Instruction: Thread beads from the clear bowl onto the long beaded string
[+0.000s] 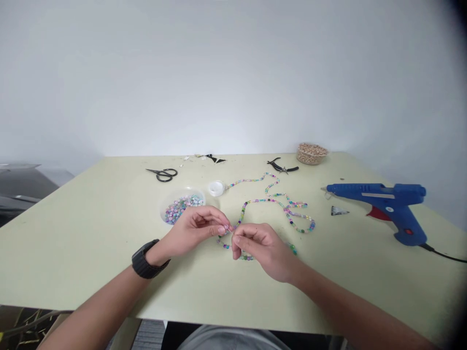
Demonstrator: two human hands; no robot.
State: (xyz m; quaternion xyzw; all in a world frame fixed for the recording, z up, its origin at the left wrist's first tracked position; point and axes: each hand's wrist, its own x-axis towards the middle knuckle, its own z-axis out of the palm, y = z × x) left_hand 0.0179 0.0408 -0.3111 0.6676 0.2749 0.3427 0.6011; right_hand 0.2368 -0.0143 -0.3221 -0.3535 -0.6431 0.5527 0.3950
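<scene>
Between finger and thumb, my left hand [200, 227] pinches a small pinkish bead [226, 227]. My right hand [263, 248] is closed close beside it, its fingertips pinching the thin end of a string. Multicoloured beads on a long strand [268, 200] loop over the table behind and under my right hand. The far end of the strand runs to a white spool [216, 188]. Just behind my left hand sits a clear bowl [200, 192] of loose pastel beads [180, 208], partly covered by that hand.
Black-handled scissors [163, 174] lie at the back left, near dark scraps [215, 158]. Black pliers [282, 166] and a tub of tan pellets [312, 153] are at the back right. A blue glue gun [386, 204] with a cord lies right, beside a small cone-shaped piece [339, 211].
</scene>
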